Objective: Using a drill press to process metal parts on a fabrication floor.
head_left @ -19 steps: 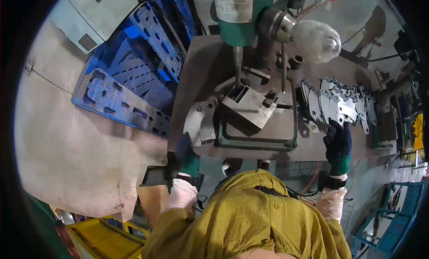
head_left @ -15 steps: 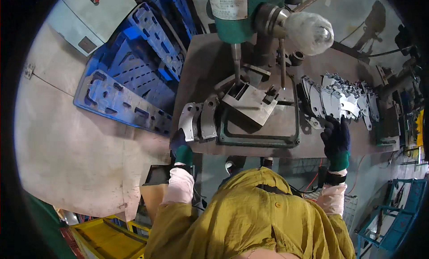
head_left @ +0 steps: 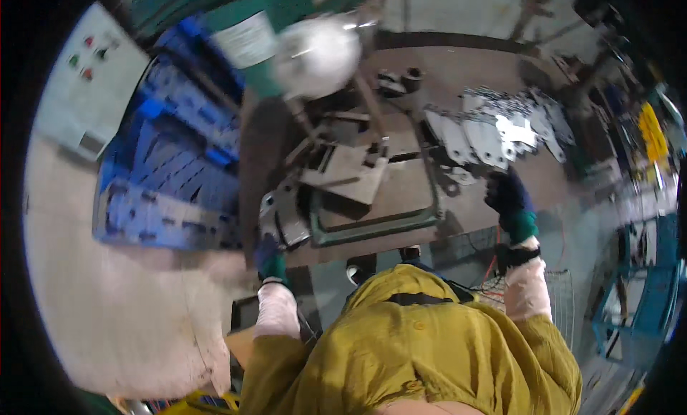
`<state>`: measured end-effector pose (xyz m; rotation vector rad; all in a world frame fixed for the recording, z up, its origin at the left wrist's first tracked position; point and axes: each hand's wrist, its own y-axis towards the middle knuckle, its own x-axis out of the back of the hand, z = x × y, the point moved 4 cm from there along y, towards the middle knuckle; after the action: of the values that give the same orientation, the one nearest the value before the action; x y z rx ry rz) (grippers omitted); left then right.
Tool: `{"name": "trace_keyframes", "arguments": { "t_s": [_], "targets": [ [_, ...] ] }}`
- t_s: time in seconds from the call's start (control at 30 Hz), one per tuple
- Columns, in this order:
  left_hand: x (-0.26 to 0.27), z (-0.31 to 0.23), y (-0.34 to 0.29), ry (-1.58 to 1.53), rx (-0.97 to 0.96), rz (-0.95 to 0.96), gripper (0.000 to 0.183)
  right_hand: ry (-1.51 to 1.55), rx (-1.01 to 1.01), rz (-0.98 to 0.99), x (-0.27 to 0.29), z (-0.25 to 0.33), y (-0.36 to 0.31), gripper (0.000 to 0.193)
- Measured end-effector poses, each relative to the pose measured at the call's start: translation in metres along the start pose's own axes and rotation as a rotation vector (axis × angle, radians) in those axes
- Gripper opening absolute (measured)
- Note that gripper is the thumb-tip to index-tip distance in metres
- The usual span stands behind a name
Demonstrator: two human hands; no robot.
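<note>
My left hand (head_left: 270, 256), in a dark glove with a green cuff, is at the near end of two curved flat metal plates (head_left: 289, 213) lying side by side on the left of the table. Its fingers are blurred and partly lost against the plates; whether they grip one I cannot tell. My right hand (head_left: 511, 204), gloved alike, hovers just in front of a heap of similar silvery plates (head_left: 486, 142). Its fingers are loosely bent and apart, with nothing visible in them. A boxy metal fixture (head_left: 351, 173) rests on the green-rimmed machine base (head_left: 379, 232) between my hands.
A green drill press (head_left: 268, 71) rises at the back, its round plastic-wrapped part (head_left: 318, 56) nearest my head. Blue plastic pallets (head_left: 172, 143) and a grey control box (head_left: 89, 79) stand left of the brown table (head_left: 472, 207). A blue rack (head_left: 637, 300) is at the right.
The view has swung rightward and blurred, so the table and machine sit farther left. My right hand's fingers look more bent; my left hand stays by the two plates.
</note>
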<state>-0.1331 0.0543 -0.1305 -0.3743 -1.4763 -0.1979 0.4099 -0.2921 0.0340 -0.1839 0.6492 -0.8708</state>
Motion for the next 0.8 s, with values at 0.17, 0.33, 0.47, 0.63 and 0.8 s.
{"name": "trace_keyframes", "arguments": {
  "t_s": [0.17,0.33,0.47,0.63,0.8],
  "targets": [
    [0.045,0.007,-0.024,-0.716,0.291,-0.212,0.064,-1.157,0.301,-0.272,0.027,0.011,0.045,0.051],
    [0.08,-0.003,-0.041,-0.809,0.373,-0.569,0.061,-1.792,0.788,-0.25,0.006,0.01,0.07,0.074],
    [0.071,-0.018,-0.049,-1.12,0.438,-0.543,0.052,-1.956,0.818,-0.08,-0.018,0.022,0.09,0.07],
    [0.073,-0.046,-0.049,-0.948,0.406,-0.481,0.039,-2.068,0.826,0.145,-0.005,0.02,0.137,0.031],
    [0.101,-0.105,-0.088,-1.282,0.311,-0.424,0.033,-1.872,0.761,0.234,-0.02,0.063,0.119,0.029]
  ]
}}
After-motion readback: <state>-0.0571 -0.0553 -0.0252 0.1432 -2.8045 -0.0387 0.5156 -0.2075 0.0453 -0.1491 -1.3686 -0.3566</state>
